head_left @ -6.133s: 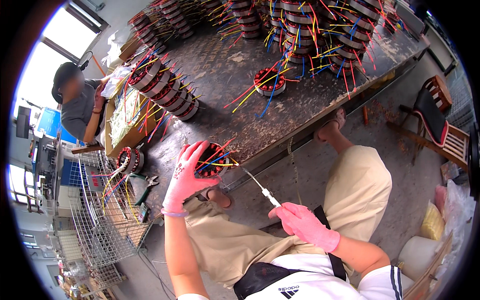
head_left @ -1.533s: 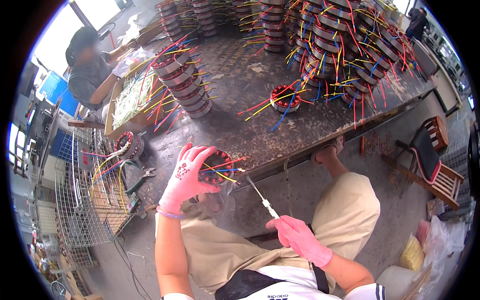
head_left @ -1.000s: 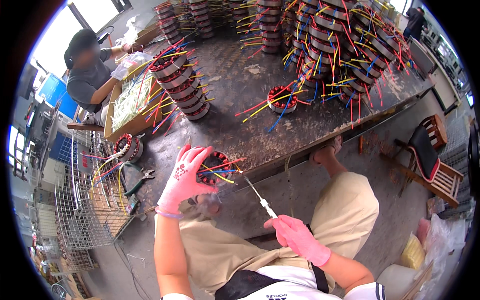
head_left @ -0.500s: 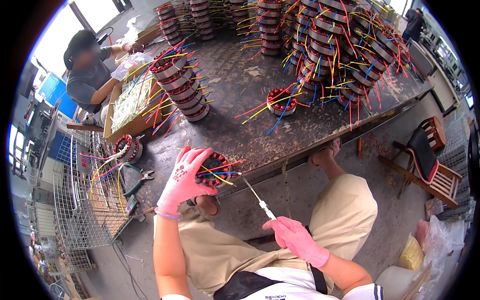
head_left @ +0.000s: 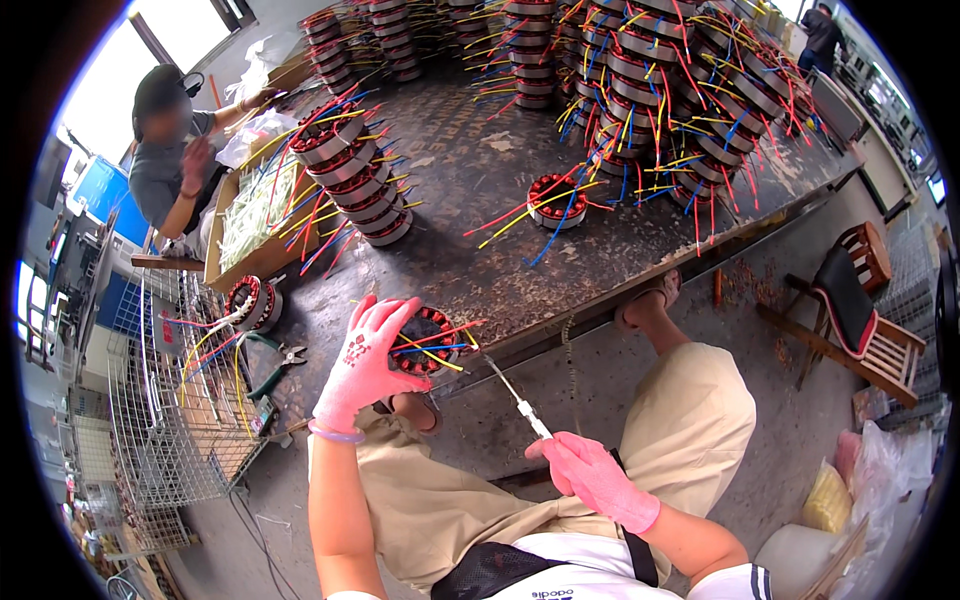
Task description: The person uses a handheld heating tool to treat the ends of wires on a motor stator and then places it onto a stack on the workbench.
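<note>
At the table's near edge, my left hand [head_left: 362, 366], in a pink glove, is closed on the side of a motor stator [head_left: 440, 325]. The stator has dark red windings and a dark centre. Red, blue and yellow wires run out from it to the right, and the gloved palm hides its left side. My right hand [head_left: 600, 482], also pink-gloved, is wrapped around a thin tool [head_left: 532, 416] with a slender metal shaft and a white section. Its tip points up toward the wire ends; whether they touch I cannot tell. The hand covers its lower end.
Left of my hand lie another stator [head_left: 256, 303] with bundled wires and green-handled pliers [head_left: 278, 370]. Beyond are a stator stack [head_left: 356, 185], a box [head_left: 222, 268] of pale sleeves, and a co-worker [head_left: 165, 150]. A lone stator [head_left: 557, 202] sits before large stacks [head_left: 635, 95].
My hands, the stator and the tool hold nearly the same pose. The view has shifted slightly. The co-worker has raised one hand and stretches the other arm farther across the table.
</note>
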The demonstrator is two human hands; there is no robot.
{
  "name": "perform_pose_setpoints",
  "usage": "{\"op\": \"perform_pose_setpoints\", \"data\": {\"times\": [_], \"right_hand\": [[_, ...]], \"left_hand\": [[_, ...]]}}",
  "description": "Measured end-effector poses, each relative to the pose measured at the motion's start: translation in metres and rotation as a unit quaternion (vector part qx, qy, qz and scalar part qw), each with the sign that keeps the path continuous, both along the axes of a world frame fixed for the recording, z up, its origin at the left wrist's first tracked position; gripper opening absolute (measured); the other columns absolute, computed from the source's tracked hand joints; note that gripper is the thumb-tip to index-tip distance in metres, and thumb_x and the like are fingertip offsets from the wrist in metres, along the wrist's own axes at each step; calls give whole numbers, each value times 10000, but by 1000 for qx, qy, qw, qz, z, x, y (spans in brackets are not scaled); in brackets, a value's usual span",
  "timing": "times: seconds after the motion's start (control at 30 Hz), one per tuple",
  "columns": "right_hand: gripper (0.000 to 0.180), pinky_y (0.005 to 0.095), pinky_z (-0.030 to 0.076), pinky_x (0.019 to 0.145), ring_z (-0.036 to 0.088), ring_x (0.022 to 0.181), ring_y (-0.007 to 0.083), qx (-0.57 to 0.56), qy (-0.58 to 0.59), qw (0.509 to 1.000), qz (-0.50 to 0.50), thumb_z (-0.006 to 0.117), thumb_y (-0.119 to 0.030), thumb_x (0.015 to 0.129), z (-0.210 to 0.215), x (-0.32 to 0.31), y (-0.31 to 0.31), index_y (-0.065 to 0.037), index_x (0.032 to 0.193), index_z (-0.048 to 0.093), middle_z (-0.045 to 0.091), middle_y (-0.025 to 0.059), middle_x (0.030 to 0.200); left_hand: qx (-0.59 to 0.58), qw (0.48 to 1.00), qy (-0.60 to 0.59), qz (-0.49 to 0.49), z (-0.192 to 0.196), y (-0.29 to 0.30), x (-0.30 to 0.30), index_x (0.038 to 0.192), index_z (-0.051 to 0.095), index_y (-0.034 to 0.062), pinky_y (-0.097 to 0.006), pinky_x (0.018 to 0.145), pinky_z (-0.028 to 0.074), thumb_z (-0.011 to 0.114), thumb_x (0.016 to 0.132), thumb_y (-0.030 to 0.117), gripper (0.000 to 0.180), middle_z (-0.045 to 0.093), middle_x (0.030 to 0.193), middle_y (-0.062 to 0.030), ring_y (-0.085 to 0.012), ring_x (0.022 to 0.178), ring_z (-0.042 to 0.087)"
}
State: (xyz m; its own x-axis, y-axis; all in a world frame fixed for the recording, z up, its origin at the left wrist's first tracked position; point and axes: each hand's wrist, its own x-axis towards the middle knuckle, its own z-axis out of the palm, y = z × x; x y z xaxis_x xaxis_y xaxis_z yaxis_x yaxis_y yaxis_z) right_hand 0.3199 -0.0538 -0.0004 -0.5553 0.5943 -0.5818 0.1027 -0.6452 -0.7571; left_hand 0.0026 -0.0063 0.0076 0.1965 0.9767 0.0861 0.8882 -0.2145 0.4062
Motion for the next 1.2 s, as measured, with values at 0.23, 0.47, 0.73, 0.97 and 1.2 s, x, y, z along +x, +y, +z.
{"op": "perform_pose_setpoints", "data": {"times": [0.23, 0.47, 0.73, 0.97, 1.2], "right_hand": [[283, 212, 287, 462, 376, 518, 35, 3, -11, 1000, -1, 455, -243, 998, 3, -1, 0, -18, 1019, 626, 407, -51, 600], [291, 215, 281, 460, 373, 523, 34, -7, 3, 1000, -6, 454, -253, 1002, -2, 0, 0, -19, 1021, 625, 407, -51, 603], [289, 215, 279, 461, 369, 519, 33, -3, 3, 1000, -2, 456, -253, 1002, -5, -1, 0, -18, 1017, 624, 402, -53, 598], [302, 214, 275, 460, 359, 510, 34, 6, -11, 1000, 0, 454, -268, 1003, -6, 0, 0, -21, 1038, 625, 401, -50, 583], [299, 221, 263, 457, 358, 506, 40, 8, -8, 1000, -4, 461, -257, 1000, -6, 3, 0, -16, 1055, 628, 423, -41, 575]], "left_hand": [[8, 1000, 4, -2, -2, -1, 0, 1364, 459, 91, -484, 1141, 249, 886, 451, 216, 1016, 476, 1335, -125, -388, 1311, 349], [9, 1000, 9, 8, -3, -2, 1, 1367, 457, 94, -483, 1138, 256, 885, 449, 209, 1019, 472, 1338, -127, -391, 1316, 340], [16, 1000, 7, -3, -2, -1, 1, 1365, 455, 82, -482, 1144, 243, 882, 457, 224, 1013, 483, 1323, -132, -370, 1298, 371], [24, 1000, 7, -9, -4, -1, 0, 1363, 453, 70, -483, 1151, 230, 880, 463, 239, 1010, 491, 1314, -137, -348, 1282, 402], [28, 1000, 0, -8, -2, -1, 1, 1360, 456, 64, -480, 1155, 221, 877, 472, 244, 1000, 503, 1308, -139, -328, 1283, 412]]}}
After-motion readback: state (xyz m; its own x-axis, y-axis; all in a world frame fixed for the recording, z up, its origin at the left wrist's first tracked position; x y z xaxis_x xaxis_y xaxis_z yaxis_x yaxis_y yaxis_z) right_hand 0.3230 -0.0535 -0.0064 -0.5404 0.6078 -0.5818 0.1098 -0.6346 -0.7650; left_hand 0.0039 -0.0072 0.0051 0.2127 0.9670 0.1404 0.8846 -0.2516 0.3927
